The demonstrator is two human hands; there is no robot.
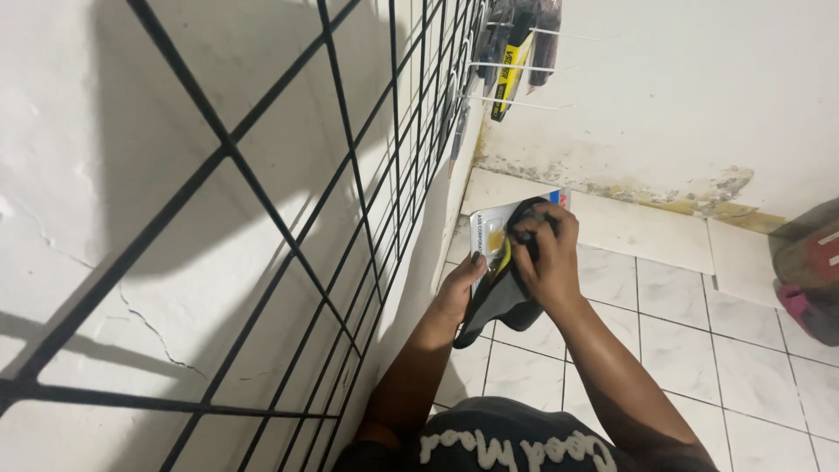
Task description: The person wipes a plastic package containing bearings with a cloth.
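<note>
bright, hard light | sharp grid (288, 236) shadows on wall (105, 131) | slight edge distortion

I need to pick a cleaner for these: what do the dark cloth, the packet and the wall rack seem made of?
Dark cloth: soft fabric, limp and folded, matte. Packet: probably card under glossy clear plastic; it glints. Wall rack: looks like black-coated metal wire, thin rigid bars.
</note>
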